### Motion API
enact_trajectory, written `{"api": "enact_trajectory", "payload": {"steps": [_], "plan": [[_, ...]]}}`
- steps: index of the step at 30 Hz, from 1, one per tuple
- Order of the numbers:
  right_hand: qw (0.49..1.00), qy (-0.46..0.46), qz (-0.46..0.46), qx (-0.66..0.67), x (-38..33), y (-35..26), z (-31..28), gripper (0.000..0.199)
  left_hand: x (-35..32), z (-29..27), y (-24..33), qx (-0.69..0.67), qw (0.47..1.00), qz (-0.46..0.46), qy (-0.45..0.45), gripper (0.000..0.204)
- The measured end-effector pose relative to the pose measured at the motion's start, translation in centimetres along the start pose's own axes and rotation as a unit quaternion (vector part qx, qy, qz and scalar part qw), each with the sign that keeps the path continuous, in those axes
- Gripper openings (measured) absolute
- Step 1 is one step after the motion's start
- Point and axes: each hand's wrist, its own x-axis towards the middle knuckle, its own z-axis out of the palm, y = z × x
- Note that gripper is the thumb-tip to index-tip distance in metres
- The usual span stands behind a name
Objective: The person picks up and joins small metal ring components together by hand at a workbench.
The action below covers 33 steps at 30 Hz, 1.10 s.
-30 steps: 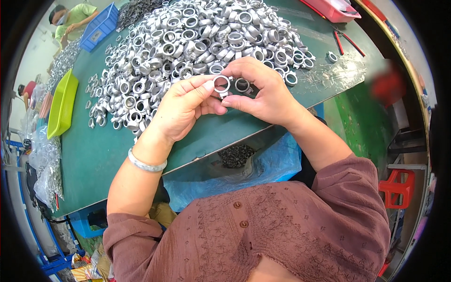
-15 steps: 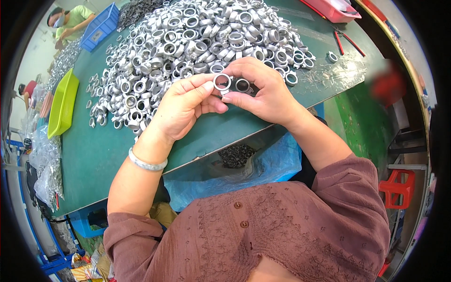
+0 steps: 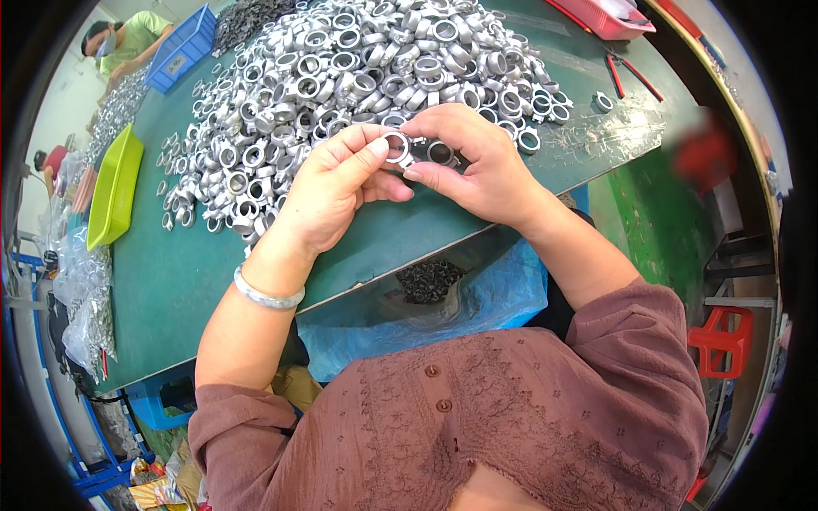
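Note:
Over the near edge of the green table, my two hands meet in front of a large heap of silver metal rings (image 3: 358, 77). Between thumb and fingers, my left hand (image 3: 328, 187) pinches one silver metal ring (image 3: 406, 155) with a small lug. My right hand (image 3: 490, 166) grips a black ring (image 3: 440, 153) between its thumb and curled fingers, close against the silver one. Whether the two rings are joined I cannot tell. Part of the black ring is hidden by my right fingers.
Red-handled pliers (image 3: 620, 75) lie at the right of the green table (image 3: 358, 264). A lime tray (image 3: 115, 187) and a blue bin (image 3: 181, 49) stand leftward. Below the edge, a blue bag (image 3: 503, 289) holds dark parts (image 3: 428, 281). A co-worker (image 3: 136, 43) sits far left.
The silver ring has shifted slightly left and turned a little in my left fingers. My right hand barely moves. The co-worker's head and arm have shifted a little.

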Motion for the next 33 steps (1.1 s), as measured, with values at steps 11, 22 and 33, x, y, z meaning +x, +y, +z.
{"api": "enact_trajectory", "payload": {"steps": [11, 22, 33], "plan": [[1.000, 0.010, -0.008, 0.006, 0.0, 0.0, 0.0, 0.028, 0.0, 0.5, 0.0, 0.025, 0.999, -0.025, 0.015, 0.023], [1.000, 0.016, 0.013, 0.008, -0.1, 0.1, 0.0, 0.025, 0.0, 0.2, -0.2, -0.011, 1.000, -0.010, -0.010, 0.025], [1.000, 0.028, 0.010, 0.006, -0.2, 0.1, -0.1, 0.027, -0.4, 0.8, 0.2, 0.068, 0.998, 0.001, -0.017, 0.039]]}}
